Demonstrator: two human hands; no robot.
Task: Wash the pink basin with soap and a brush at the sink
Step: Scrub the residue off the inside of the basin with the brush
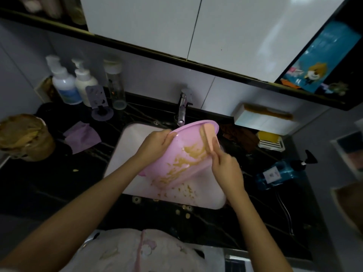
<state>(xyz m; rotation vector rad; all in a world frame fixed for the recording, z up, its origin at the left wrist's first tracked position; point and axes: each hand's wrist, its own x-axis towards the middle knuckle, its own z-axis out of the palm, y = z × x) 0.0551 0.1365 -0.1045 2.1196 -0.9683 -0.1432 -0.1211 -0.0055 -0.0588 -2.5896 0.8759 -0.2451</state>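
At the far left of the frame a brown-smeared tub [23, 136] is sitting on the dark counter [49, 183], with a purple cloth [82, 137] lying just right of it. In the upper left, two white pump bottles [64, 83] are standing by the wall. At centre, the pink basin [182, 154] is tilting over the white sink [125, 154], its far rim up under the tap [181, 108] and its near edge low; yellowish-brown paste is smearing its inside. The left hand [155, 143] is gripping the basin's left rim, fingers curled over the edge. The right hand [225, 167] is closing round the handle of a brush [209, 137], whose head is lying against the basin's inside near the upper rim. Further right, a yellow bar [270, 137] is resting on a white ribbed dish, and a blue bottle [279, 173] is lying on its side.
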